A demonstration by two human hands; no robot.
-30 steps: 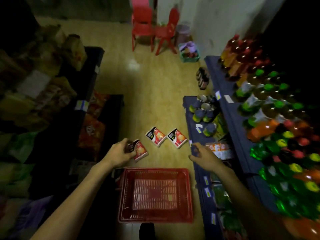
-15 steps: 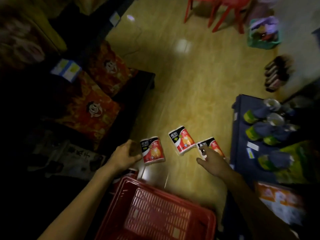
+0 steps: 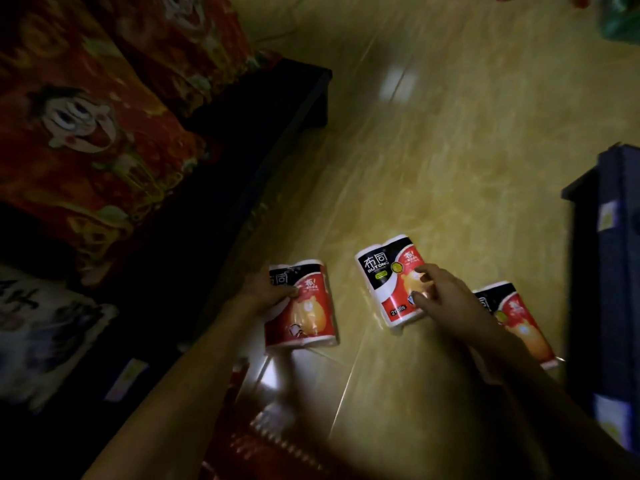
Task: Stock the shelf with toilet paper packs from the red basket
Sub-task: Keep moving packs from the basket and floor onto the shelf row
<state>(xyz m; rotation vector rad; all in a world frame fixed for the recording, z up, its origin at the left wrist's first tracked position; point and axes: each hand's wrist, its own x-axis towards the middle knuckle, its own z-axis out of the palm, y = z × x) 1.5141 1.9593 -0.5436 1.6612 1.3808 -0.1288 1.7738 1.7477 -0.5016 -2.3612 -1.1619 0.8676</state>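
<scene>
Three toilet paper packs, red, black and white, lie flat on the tiled floor. My left hand (image 3: 268, 292) grips the top left corner of the left pack (image 3: 304, 311), thumb across its black label. My right hand (image 3: 445, 299) reaches over the middle pack (image 3: 388, 271), fingertips spread and touching its red face. The right pack (image 3: 519, 323) lies beyond my right wrist, partly hidden by it. Only a blurred corner of the red basket (image 3: 263, 445) shows at the bottom edge.
A low dark shelf (image 3: 277, 133) on the left carries large red printed bags (image 3: 86, 140) and a white printed bag (image 3: 41, 327). A dark blue shelf unit (image 3: 609, 271) stands at the right edge. Bare floor stretches beyond the packs.
The view has dropped closer to the floor. My left hand has taken hold of the left pack, and my right hand has moved from the right pack onto the middle one.
</scene>
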